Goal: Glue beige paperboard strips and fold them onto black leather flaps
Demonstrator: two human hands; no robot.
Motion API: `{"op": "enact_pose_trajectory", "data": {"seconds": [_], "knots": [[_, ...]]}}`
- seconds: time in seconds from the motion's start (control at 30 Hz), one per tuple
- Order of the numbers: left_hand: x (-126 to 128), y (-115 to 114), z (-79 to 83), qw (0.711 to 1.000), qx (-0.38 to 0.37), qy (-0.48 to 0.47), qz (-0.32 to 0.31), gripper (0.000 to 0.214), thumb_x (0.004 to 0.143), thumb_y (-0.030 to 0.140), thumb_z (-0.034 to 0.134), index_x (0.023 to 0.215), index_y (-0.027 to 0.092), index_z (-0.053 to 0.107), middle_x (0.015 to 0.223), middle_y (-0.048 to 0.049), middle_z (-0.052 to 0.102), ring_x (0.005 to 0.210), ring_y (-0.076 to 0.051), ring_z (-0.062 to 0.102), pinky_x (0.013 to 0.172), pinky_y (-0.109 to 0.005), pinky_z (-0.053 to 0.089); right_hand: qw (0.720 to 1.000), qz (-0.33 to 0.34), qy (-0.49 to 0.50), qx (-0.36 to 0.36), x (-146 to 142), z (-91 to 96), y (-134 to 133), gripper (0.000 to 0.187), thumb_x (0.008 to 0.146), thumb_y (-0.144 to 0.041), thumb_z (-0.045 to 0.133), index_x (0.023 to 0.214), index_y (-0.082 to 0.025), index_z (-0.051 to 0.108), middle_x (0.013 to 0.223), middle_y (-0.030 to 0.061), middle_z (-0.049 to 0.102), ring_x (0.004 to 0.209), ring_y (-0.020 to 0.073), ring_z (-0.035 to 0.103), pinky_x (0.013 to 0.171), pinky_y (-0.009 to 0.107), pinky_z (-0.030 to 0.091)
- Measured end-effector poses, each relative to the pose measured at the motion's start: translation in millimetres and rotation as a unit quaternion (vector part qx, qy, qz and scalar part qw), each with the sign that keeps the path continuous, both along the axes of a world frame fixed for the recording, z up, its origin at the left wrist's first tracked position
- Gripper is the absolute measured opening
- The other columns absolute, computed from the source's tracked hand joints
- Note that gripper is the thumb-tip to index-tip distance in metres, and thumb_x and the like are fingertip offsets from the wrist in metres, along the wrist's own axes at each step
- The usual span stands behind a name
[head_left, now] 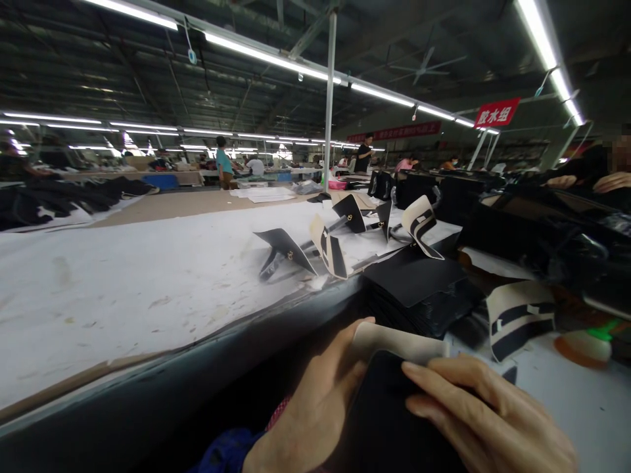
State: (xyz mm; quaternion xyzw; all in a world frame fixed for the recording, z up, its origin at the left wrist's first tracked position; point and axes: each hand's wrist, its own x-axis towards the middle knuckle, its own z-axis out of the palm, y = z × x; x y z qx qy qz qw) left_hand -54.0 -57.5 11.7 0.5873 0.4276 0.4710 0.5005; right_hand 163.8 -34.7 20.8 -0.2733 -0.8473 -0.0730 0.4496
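Note:
A black leather-like panel (389, 420) with a beige piece (399, 341) behind its top edge is held up close in front of me. My left hand (315, 407) grips the left side, fingers behind and thumb along the front. On the right, my right hand (488, 407) pinches the panel's upper edge between thumb and fingers. Beyond them lies a stack of black panels (419, 279). A curved beige panel with black strips (520, 318) stands beside the stack, to the right.
Across a long white-covered table (148, 282) lie black panels with handles (286, 249). A dark edge (197, 374) runs along its near side. An orange-brown round object (584, 348) with green on it sits at right. Black bags (414, 190) and a co-worker's hands (611, 182) are farther back.

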Motion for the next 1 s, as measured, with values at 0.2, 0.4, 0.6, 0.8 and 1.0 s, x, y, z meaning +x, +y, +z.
{"op": "enact_pose_trajectory", "data": {"seconds": [0.2,0.4,0.6,0.8,1.0], "knots": [[5,-7,9.0,1.0,-0.002,0.018,-0.019,0.043,0.099,0.041,0.055,0.141,0.031,0.058,0.149,0.0011,0.057,0.146,-0.026,0.041,0.125,-0.039,0.026,0.998,-0.045,-0.018,0.051,-9,-6.5,11,0.031,0.099,-0.016,0.057,0.123,-0.03,0.071,0.083,-0.0018,0.067,0.06,0.0068,0.062,0.058,0.013,0.051],[6,-12,8.1,0.998,-0.024,-0.03,-0.05,0.052,0.098,0.046,0.057,0.147,0.032,0.051,0.145,-0.0021,0.061,0.134,-0.027,0.056,0.115,-0.039,0.043,0.997,-0.05,-0.022,0.059,-7,-7.6,6,0.038,0.097,-0.014,0.055,0.128,-0.032,0.069,0.082,-0.0012,0.066,0.057,0.0074,0.06,0.056,0.014,0.05],[6,-15,14.9,0.997,-0.051,-0.039,-0.031,0.053,0.094,0.049,0.062,0.143,0.029,0.057,0.135,-0.0036,0.069,0.13,-0.028,0.06,0.107,-0.035,0.05,0.997,-0.055,-0.019,0.045,-7,-7.9,7,0.033,0.098,-0.022,0.057,0.125,-0.034,0.071,0.078,-0.0021,0.067,0.053,0.0077,0.061,0.051,0.013,0.049],[4,-16,10.1,0.998,-0.032,-0.016,-0.042,0.05,0.096,0.049,0.058,0.144,0.033,0.055,0.136,-0.0007,0.068,0.127,-0.025,0.062,0.108,-0.033,0.048,0.996,-0.043,-0.043,0.062,-7,-8.6,8,0.032,0.099,-0.02,0.056,0.126,-0.03,0.07,0.079,-0.0009,0.065,0.055,0.0065,0.061,0.054,0.011,0.05],[3,-16,11.9,0.999,-0.011,0.002,-0.048,0.048,0.098,0.043,0.057,0.145,0.031,0.055,0.14,-0.0014,0.065,0.132,-0.023,0.058,0.111,-0.031,0.045,0.998,-0.031,-0.038,0.045,-5,-7.8,8,0.033,0.098,-0.021,0.057,0.128,-0.03,0.068,0.076,-0.0023,0.066,0.054,0.0067,0.062,0.055,0.011,0.052]]}}
